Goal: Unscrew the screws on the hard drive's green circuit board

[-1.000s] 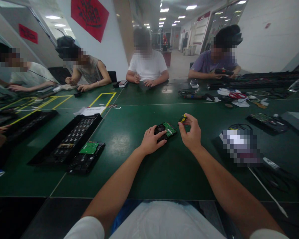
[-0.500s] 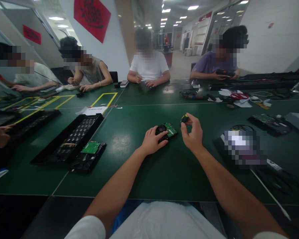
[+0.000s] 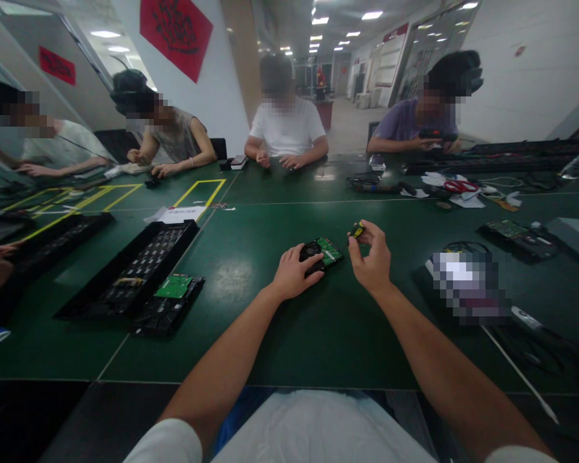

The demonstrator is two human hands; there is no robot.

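Note:
A hard drive with a green circuit board [image 3: 330, 249] lies on the green table [image 3: 251, 334] in front of me. My left hand [image 3: 289, 273] grips its near left side, with the fingers over the black part and the thumb along the near edge. Just right of the drive, my right hand [image 3: 374, 260] pinches a short yellow-and-black screwdriver [image 3: 357, 229] between thumb and fingers. Its handle is raised above the table. A thin shaft seems to point left toward the drive's right end, but whether the tip touches it I cannot tell.
Left of me lie a long black tray [image 3: 89, 297] and another drive with a green board [image 3: 172, 287]. To the right are a blurred-out box [image 3: 468, 289], dark cables [image 3: 535, 350] and a further drive [image 3: 516, 238]. Several people sit around the table.
The screwdriver handle has tilted and shifted slightly left in my right hand. My left hand stays on the drive. The whole view has shifted a little.

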